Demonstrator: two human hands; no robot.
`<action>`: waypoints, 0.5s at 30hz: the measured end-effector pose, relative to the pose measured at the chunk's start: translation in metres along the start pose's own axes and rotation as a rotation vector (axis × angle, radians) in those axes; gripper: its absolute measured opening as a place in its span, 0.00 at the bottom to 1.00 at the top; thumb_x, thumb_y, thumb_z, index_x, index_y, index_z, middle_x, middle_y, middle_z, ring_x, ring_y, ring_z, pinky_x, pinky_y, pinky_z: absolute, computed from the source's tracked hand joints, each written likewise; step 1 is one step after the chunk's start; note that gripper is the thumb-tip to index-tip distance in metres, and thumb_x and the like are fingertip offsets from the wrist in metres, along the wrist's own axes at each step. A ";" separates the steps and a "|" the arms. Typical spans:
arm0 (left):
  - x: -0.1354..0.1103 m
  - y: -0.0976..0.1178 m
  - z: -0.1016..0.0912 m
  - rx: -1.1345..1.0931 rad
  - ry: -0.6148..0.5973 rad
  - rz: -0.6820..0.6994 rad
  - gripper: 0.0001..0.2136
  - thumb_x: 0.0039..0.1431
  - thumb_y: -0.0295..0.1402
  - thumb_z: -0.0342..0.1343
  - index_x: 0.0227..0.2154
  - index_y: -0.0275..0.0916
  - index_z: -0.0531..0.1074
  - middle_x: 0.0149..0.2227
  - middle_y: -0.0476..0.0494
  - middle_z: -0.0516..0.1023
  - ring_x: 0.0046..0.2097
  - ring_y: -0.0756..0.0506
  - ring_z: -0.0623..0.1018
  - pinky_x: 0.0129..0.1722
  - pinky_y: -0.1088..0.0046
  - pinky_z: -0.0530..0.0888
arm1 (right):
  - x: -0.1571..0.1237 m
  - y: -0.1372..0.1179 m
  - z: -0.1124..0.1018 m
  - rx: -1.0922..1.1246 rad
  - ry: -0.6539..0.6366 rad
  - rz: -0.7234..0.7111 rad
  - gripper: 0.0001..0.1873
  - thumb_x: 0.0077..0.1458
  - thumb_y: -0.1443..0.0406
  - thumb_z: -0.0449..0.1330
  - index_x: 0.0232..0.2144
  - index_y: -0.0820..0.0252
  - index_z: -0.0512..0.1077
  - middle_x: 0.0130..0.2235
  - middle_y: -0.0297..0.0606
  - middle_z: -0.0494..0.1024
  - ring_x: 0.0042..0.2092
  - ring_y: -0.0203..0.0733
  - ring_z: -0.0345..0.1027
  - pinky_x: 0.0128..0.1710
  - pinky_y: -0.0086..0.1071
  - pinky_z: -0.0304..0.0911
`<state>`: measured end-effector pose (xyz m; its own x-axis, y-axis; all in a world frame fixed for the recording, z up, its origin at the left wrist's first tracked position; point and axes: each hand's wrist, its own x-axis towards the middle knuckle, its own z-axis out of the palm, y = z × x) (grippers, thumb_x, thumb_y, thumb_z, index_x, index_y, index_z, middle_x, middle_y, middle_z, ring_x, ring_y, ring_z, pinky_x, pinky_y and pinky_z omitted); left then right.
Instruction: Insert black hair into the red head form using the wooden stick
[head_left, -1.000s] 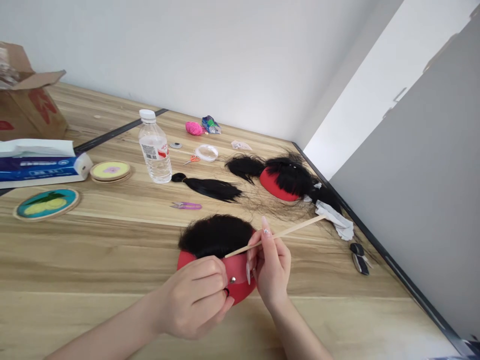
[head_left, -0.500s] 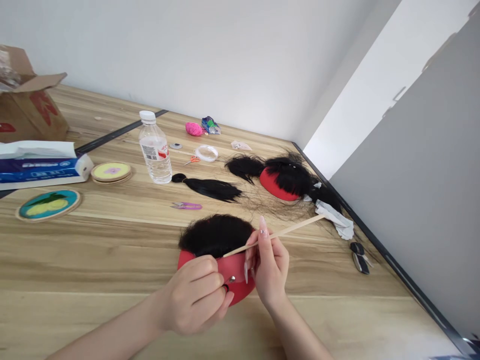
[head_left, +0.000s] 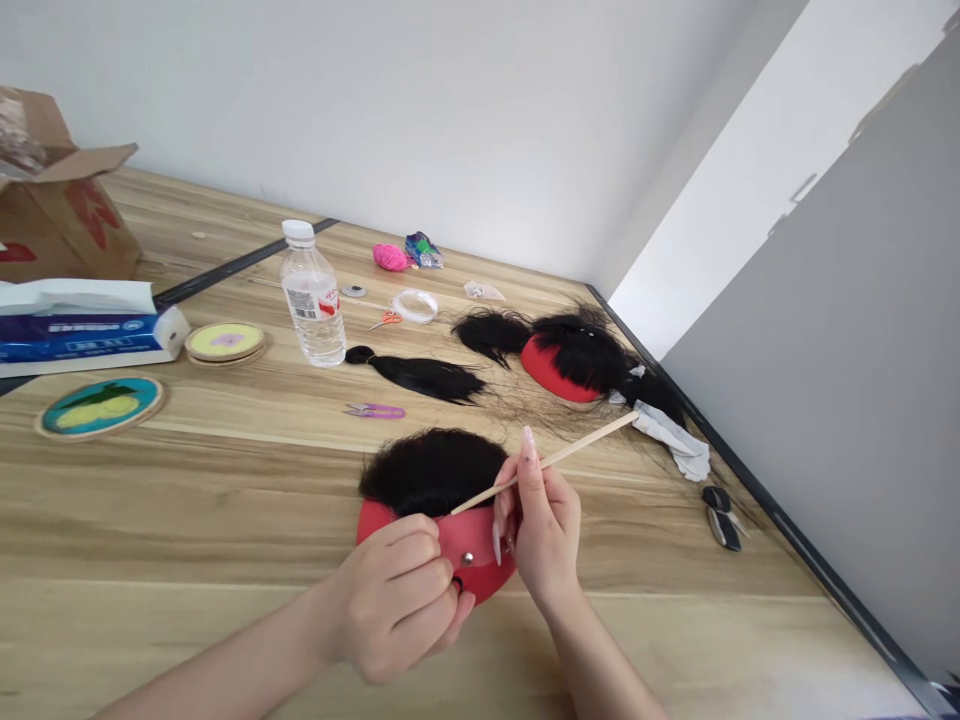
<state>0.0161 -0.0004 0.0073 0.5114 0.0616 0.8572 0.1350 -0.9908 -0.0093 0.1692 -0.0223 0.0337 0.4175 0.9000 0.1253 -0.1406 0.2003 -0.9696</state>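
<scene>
A red dome-shaped block partly covered with short black hair lies on the wooden table in front of me. My left hand is closed at the block's near rim, pinching something small that I cannot make out. My right hand is closed on a thin wooden stick, whose lower tip rests at the edge of the hair. The stick slants up to the right.
Farther back lie a second red block with long black hair, a loose black hair bundle, purple snips, a water bottle, small orange scissors, pink yarn, two round embroidery hoops, a tissue pack, a cardboard box and white cloth.
My right hand tilted the stick a little, so its far end rose. My left hand shifted slightly at the block's rim.
</scene>
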 end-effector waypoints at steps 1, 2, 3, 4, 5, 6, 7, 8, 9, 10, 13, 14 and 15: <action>0.000 0.000 0.000 0.008 0.000 0.000 0.11 0.56 0.18 0.52 0.21 0.37 0.66 0.22 0.47 0.68 0.27 0.47 0.65 0.28 0.67 0.73 | 0.001 0.000 0.000 0.007 -0.008 0.004 0.26 0.59 0.45 0.58 0.22 0.60 0.68 0.13 0.24 0.61 0.11 0.28 0.53 0.09 0.21 0.49; -0.001 0.000 0.001 0.015 0.001 0.005 0.11 0.56 0.18 0.52 0.21 0.37 0.66 0.22 0.47 0.68 0.27 0.47 0.64 0.28 0.68 0.72 | 0.001 0.000 0.000 0.013 -0.013 0.007 0.26 0.59 0.45 0.58 0.22 0.60 0.68 0.13 0.24 0.60 0.11 0.28 0.53 0.09 0.21 0.49; -0.001 -0.001 0.001 0.018 0.001 0.011 0.11 0.56 0.18 0.52 0.21 0.37 0.66 0.22 0.47 0.68 0.27 0.47 0.64 0.27 0.68 0.72 | 0.001 0.000 0.000 0.017 -0.017 0.010 0.26 0.59 0.45 0.58 0.23 0.60 0.68 0.13 0.23 0.60 0.11 0.28 0.53 0.09 0.21 0.49; -0.001 -0.001 0.001 0.018 0.004 0.015 0.11 0.56 0.18 0.53 0.21 0.36 0.66 0.22 0.47 0.68 0.27 0.47 0.64 0.27 0.68 0.71 | 0.002 0.000 0.000 0.018 -0.021 0.010 0.26 0.59 0.45 0.58 0.22 0.60 0.68 0.13 0.23 0.60 0.12 0.28 0.54 0.09 0.21 0.49; -0.001 -0.001 0.001 0.016 0.001 0.014 0.11 0.55 0.18 0.53 0.20 0.36 0.66 0.22 0.47 0.68 0.28 0.47 0.64 0.27 0.68 0.71 | 0.002 0.000 0.000 0.016 -0.027 0.008 0.27 0.59 0.45 0.58 0.22 0.60 0.68 0.13 0.23 0.60 0.12 0.28 0.54 0.09 0.21 0.50; -0.001 -0.001 0.001 0.013 0.004 0.015 0.11 0.55 0.18 0.53 0.20 0.36 0.66 0.22 0.46 0.68 0.28 0.47 0.64 0.28 0.68 0.71 | 0.002 -0.001 0.000 0.011 -0.033 0.004 0.27 0.59 0.44 0.57 0.22 0.60 0.68 0.13 0.23 0.59 0.12 0.28 0.54 0.10 0.21 0.50; -0.001 -0.001 0.001 0.010 0.007 0.015 0.11 0.55 0.18 0.52 0.20 0.36 0.66 0.22 0.46 0.68 0.28 0.47 0.64 0.28 0.68 0.71 | 0.003 -0.001 -0.001 0.003 -0.040 0.000 0.28 0.59 0.44 0.57 0.22 0.61 0.68 0.13 0.23 0.59 0.12 0.27 0.54 0.10 0.21 0.50; -0.001 -0.001 0.001 0.008 0.012 0.014 0.11 0.55 0.18 0.52 0.20 0.36 0.66 0.22 0.46 0.68 0.28 0.47 0.64 0.28 0.68 0.71 | 0.003 -0.001 -0.001 -0.006 -0.046 -0.003 0.28 0.58 0.43 0.57 0.22 0.61 0.68 0.13 0.23 0.59 0.12 0.27 0.54 0.10 0.21 0.50; -0.002 -0.001 0.001 0.008 0.012 0.015 0.11 0.56 0.18 0.52 0.20 0.36 0.66 0.22 0.46 0.68 0.28 0.47 0.65 0.27 0.68 0.71 | 0.004 -0.002 -0.001 -0.016 -0.052 -0.004 0.28 0.59 0.43 0.57 0.22 0.61 0.67 0.13 0.23 0.59 0.12 0.27 0.55 0.11 0.21 0.50; -0.002 -0.001 0.002 0.005 0.013 0.019 0.11 0.56 0.18 0.52 0.20 0.36 0.66 0.21 0.46 0.68 0.27 0.47 0.64 0.27 0.68 0.71 | 0.004 -0.002 -0.001 -0.028 -0.057 -0.001 0.28 0.59 0.43 0.56 0.22 0.61 0.67 0.14 0.23 0.59 0.13 0.27 0.55 0.11 0.21 0.51; -0.002 -0.002 0.003 -0.014 0.019 0.027 0.12 0.56 0.18 0.52 0.19 0.36 0.65 0.21 0.47 0.68 0.26 0.48 0.63 0.25 0.69 0.69 | 0.005 -0.004 -0.001 -0.057 -0.065 0.016 0.28 0.59 0.43 0.56 0.23 0.60 0.67 0.14 0.23 0.60 0.13 0.28 0.56 0.12 0.20 0.52; -0.002 -0.002 0.004 -0.016 0.023 0.029 0.12 0.56 0.18 0.52 0.20 0.36 0.66 0.21 0.47 0.68 0.26 0.48 0.63 0.25 0.69 0.69 | 0.005 -0.005 -0.001 -0.061 -0.065 0.021 0.28 0.59 0.43 0.56 0.23 0.60 0.67 0.14 0.23 0.60 0.13 0.28 0.56 0.12 0.21 0.52; -0.002 -0.003 0.004 -0.014 0.024 0.031 0.12 0.56 0.18 0.52 0.20 0.36 0.66 0.21 0.47 0.68 0.27 0.48 0.64 0.26 0.69 0.69 | 0.005 -0.005 -0.001 -0.062 -0.063 0.023 0.28 0.59 0.43 0.56 0.23 0.60 0.67 0.14 0.23 0.60 0.13 0.28 0.56 0.12 0.21 0.52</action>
<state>0.0180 0.0026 0.0036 0.4947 0.0283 0.8686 0.1072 -0.9938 -0.0286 0.1727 -0.0190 0.0390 0.3570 0.9271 0.1142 -0.0931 0.1570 -0.9832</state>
